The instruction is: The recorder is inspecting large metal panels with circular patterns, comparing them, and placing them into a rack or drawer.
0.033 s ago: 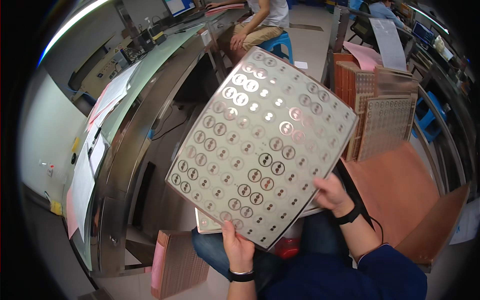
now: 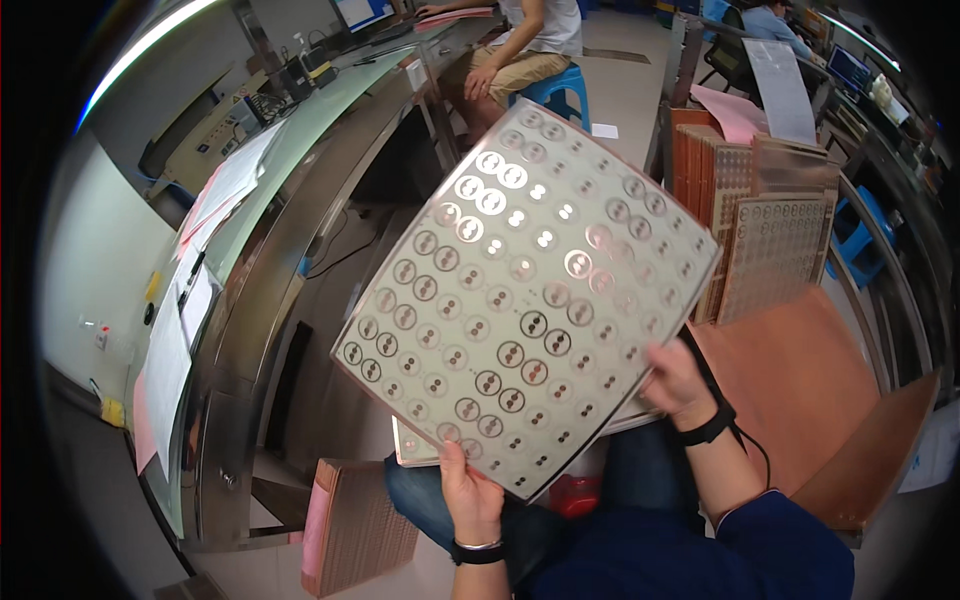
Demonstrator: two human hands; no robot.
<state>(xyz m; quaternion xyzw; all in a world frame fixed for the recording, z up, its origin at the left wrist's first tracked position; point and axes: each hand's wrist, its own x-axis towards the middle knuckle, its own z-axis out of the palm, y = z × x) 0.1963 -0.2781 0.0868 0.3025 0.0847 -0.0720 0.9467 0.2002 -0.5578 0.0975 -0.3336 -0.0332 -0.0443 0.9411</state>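
Observation:
A large pale circuit board panel (image 2: 490, 330), covered with rows of shiny copper-coloured rings and paired dots, is held up at a tilt in front of me. My left hand (image 2: 470, 492) pinches its lower edge, thumb on the face and the other fingers behind. At the lower right edge, my right hand (image 2: 678, 382) has the thumb side against the panel; its fingers are partly hidden and a little blurred. Under it, at my lap, shows the corner of another pale panel (image 2: 410, 450), mostly covered by the held one.
Upright copper-coloured panels (image 2: 770, 245) stand packed on the right, beside a brown board surface (image 2: 785, 360). Another stack of panels (image 2: 365, 525) stands on the floor at lower left. A glass-topped bench (image 2: 265, 200) with papers runs along the left. A person sits on a blue stool (image 2: 567, 95) ahead.
The panel has tilted slightly and its right side has shifted a little to the right. My right hand has moved slightly right along with it; my left hand keeps its grip.

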